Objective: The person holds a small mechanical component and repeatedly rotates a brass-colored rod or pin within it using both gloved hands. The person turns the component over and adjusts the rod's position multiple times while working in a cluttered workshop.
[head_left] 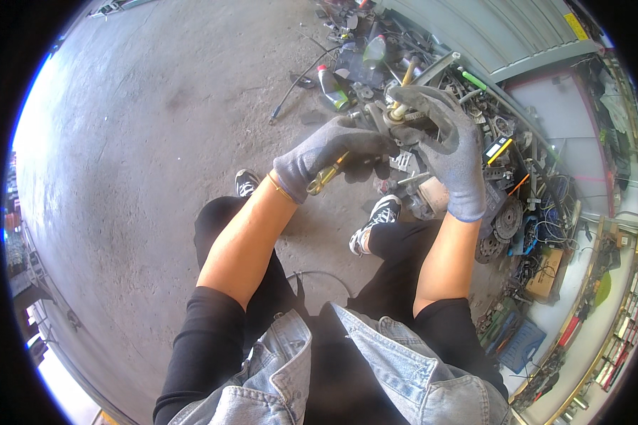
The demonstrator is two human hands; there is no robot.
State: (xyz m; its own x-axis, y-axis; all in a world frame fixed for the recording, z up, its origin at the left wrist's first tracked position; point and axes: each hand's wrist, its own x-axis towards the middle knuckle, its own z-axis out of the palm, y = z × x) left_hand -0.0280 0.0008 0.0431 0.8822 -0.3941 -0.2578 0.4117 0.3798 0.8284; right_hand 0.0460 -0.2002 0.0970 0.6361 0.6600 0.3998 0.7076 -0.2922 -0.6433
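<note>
Both my hands wear grey work gloves with dark palms. My left hand (344, 149) is closed around a grey metal part (377, 119), which reaches across toward the right glove. Below the left palm, near the wrist, sticks out a small yellow-handled tool (322, 178) that looks like scissors; its other end is hidden by the glove. My right hand (446, 134) curls over the right end of the metal part, thumb and fingers bent around it. A thin yellowish stick (409, 72) stands up beside the right fingertips, with a pale piece (400, 111) below it.
A heap of scrap parts covers the floor ahead and right, with bottles (332, 88), a brake disc (507, 218) and cables (301, 78). Farther right are a cardboard box (544, 275), a blue tray (523, 346) and loaded shelves (624, 329). Concrete floor (135, 156) spreads left.
</note>
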